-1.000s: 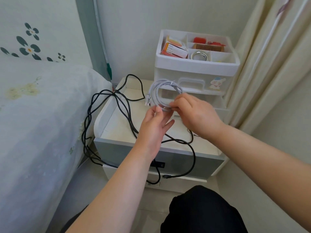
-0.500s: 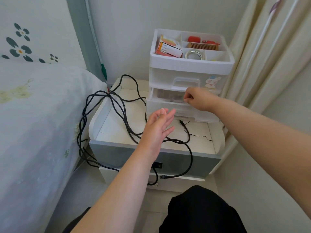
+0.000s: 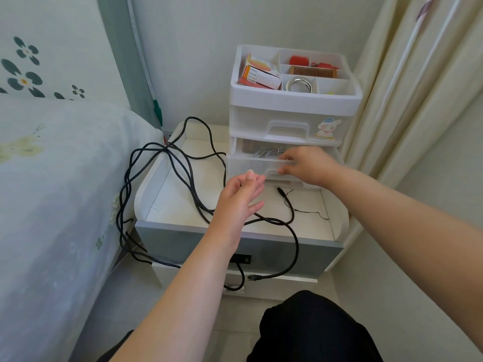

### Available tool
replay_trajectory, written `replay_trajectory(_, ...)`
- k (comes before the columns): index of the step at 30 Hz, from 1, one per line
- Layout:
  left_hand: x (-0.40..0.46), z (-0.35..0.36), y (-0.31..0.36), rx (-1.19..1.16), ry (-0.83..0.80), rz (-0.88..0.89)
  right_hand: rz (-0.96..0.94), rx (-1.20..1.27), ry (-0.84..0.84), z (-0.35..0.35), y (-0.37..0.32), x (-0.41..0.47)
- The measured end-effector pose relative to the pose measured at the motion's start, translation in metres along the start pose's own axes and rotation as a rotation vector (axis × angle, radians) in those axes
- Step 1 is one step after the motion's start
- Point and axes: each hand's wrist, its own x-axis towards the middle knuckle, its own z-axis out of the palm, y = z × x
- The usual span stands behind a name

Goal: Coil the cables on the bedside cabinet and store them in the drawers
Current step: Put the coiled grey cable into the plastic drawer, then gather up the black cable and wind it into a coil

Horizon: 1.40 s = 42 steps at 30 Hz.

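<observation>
At the pulled-out middle drawer (image 3: 261, 163), your right hand (image 3: 304, 163) gripped its front handle, probably to shut in the coiled white cable (image 3: 268, 153), while your left hand (image 3: 239, 197) hovered empty, fingers relaxed, over the uncoiled black cable (image 3: 183, 168).

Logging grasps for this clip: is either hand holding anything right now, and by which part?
The right hand grips the front rim of the open middle drawer. The left hand is open and holds nothing.
</observation>
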Motion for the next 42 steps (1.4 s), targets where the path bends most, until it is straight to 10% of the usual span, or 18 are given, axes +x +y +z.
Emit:
replay_trajectory(24,-0.003,-0.035,0.008,0.561,0.261,-0.017,0.109,-0.170,0.603,0.045,-0.031,0.013)
replay_trajectory(30,-0.010,-0.049,0.013,0.812,0.212,-0.026,0.201,0.172,-0.345,0.064,-0.065,-0.015)
replay_trajectory(34,-0.015,-0.064,0.013,1.005,0.150,-0.087,0.153,-0.069,-0.524,0.076,-0.062,-0.038)
replay_trajectory(42,-0.016,-0.082,0.015,1.053,0.204,-0.014,-0.091,-0.249,0.219,0.042,-0.108,-0.061)
